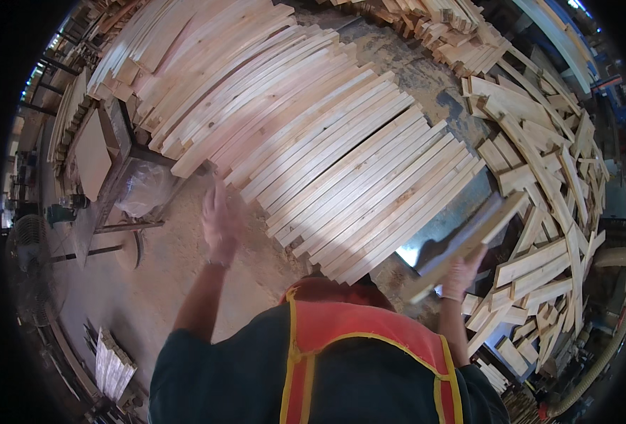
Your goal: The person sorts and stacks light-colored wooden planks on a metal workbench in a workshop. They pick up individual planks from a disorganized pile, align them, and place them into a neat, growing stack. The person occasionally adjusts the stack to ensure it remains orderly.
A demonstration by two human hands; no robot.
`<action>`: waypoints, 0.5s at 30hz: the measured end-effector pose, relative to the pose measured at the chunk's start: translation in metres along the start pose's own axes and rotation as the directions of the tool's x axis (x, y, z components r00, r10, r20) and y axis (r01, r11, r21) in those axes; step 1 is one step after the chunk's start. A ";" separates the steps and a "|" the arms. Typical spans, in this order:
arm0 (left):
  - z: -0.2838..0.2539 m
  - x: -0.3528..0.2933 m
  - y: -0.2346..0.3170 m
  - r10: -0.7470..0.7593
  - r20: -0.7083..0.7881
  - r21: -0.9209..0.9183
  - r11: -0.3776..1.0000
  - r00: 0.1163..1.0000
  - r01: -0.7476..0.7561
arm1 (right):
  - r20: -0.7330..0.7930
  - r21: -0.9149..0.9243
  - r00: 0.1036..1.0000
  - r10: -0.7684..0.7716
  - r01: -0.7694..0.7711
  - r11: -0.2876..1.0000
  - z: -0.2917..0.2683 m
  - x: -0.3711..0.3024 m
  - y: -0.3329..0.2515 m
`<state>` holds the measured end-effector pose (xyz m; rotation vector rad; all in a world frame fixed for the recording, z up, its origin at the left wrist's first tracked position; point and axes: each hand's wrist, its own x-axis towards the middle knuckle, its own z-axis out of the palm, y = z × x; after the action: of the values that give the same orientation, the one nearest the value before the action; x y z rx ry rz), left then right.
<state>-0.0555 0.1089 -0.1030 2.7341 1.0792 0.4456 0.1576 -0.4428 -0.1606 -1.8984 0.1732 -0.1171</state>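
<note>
A long row of pale wooden strips (355,177) lies side by side across a table in front of me. My right hand (463,272) is closed round a loose wooden strip (493,230), held tilted off the right end of the row and apart from it. To the left, my left hand (221,219) is raised beside the near ends of the strips, its fingers stretched out, somewhat blurred and holding nothing. Whether its fingertips touch the strip ends I cannot tell.
A heap of jumbled wood offcuts (539,268) rises close on my right. More stacked wood (440,28) stands at the far side. At left are a metal frame (126,152) with a clear plastic bag (147,189), a fan (34,237) and a small strip bundle (114,364) on the dusty floor.
</note>
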 end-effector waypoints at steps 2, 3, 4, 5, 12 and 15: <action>-0.003 -0.053 0.022 -0.196 0.143 -0.175 0.960 0.970 0.219 | 0.017 0.372 0.993 0.117 -0.115 0.921 0.057 -0.052 -0.018; -0.004 -0.075 0.033 -0.283 0.242 -0.278 0.896 0.928 0.346 | 0.126 0.381 0.969 0.213 -0.246 0.891 0.079 -0.076 -0.042; 0.013 -0.098 0.030 -0.339 0.369 -0.467 0.737 0.865 0.488 | 0.245 0.372 0.920 0.305 -0.379 0.847 0.094 -0.095 -0.066; 0.033 -0.113 0.032 -0.333 0.509 -0.603 0.520 0.793 0.605 | 0.279 0.206 0.946 0.163 -0.225 0.952 0.105 -0.108 -0.062; 0.044 -0.133 0.107 0.155 0.923 -0.318 -0.211 0.353 0.924 | 0.245 0.300 0.950 0.192 -0.262 0.917 0.080 -0.042 -0.052; 0.000 -0.119 0.145 0.476 0.853 -0.464 0.509 0.211 0.725 | 0.207 0.264 0.968 0.139 -0.192 0.945 0.067 0.018 -0.012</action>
<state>-0.0457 -0.0782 -0.0899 1.2589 0.4159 -0.6816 0.1875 -0.3802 -0.1708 -1.5921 0.1785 0.1441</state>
